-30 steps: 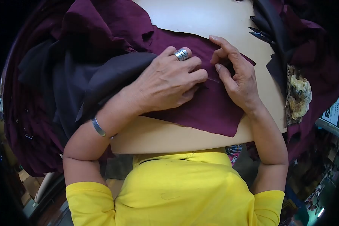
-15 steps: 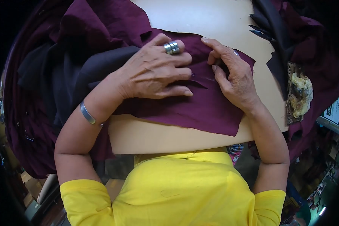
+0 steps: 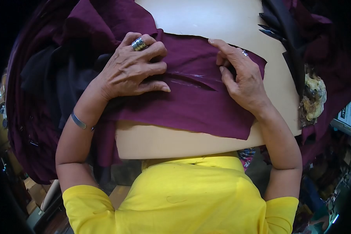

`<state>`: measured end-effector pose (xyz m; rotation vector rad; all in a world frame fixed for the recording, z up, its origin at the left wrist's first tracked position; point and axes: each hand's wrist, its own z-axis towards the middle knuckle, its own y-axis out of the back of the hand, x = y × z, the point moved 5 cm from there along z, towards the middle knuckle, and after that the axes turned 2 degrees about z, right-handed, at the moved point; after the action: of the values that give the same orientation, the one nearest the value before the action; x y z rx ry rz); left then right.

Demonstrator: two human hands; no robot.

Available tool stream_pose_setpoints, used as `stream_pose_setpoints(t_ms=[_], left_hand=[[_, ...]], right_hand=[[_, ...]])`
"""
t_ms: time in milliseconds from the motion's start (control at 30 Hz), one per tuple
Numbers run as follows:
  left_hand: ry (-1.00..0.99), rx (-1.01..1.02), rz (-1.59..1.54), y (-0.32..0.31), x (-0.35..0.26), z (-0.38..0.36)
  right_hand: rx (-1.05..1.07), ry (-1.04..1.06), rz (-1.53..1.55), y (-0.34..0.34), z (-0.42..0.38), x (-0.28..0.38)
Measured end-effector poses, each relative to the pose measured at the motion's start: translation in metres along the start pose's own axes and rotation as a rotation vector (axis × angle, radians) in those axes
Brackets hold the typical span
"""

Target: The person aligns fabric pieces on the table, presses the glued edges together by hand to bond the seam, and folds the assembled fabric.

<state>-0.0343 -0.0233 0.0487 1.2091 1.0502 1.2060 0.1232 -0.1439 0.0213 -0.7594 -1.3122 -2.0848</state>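
Note:
A maroon piece of cloth (image 3: 191, 113) lies spread on the board. Near its middle is a dark slit or fold with pale whitish marks beside it. My left hand (image 3: 136, 68), with a wide ring and a bracelet, rests on the cloth left of this slit, palm down, fingers bent and apart. Right of the slit, my right hand (image 3: 240, 76) lies on the cloth. Its forefinger reaches to the far edge, its thumb is apart from it, and the other fingers curl under. I see nothing held in either hand.
The cream board (image 3: 206, 17) reaches up to my yellow shirt (image 3: 187, 195). Maroon and dark cloth (image 3: 43, 74) is heaped at the left. Pointed dark blades (image 3: 271, 32) lie at the upper right, near dark cloth. A ragged yellowish lump (image 3: 315, 95) stands at the right edge.
My left hand has slid left across the cloth, uncovering the slit and the whitish marks. My right hand has stayed nearly in place.

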Motion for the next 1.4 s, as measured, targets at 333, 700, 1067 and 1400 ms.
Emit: stream_pose_setpoints(t_ms=[333, 700, 1067, 1400], left_hand=[[0.195, -0.091, 0.244, 0.019, 0.002, -0.014], [0.122, -0.276, -0.155, 0.029, -0.095, 0.003], [0.182, -0.340, -0.304, -0.014, -0.063, 0.034], [0.226, -0.398, -0.234, -0.017, -0.074, 0.029]], right_hand=[[-0.028, 0.003, 0.042, 0.002, 0.000, 0.000], [-0.046, 0.122, -0.325, 0.020, 0.038, -0.001], [0.013, 0.085, -0.188, 0.003, 0.034, -0.026], [0.084, -0.066, 0.047, 0.008, 0.041, -0.026]])
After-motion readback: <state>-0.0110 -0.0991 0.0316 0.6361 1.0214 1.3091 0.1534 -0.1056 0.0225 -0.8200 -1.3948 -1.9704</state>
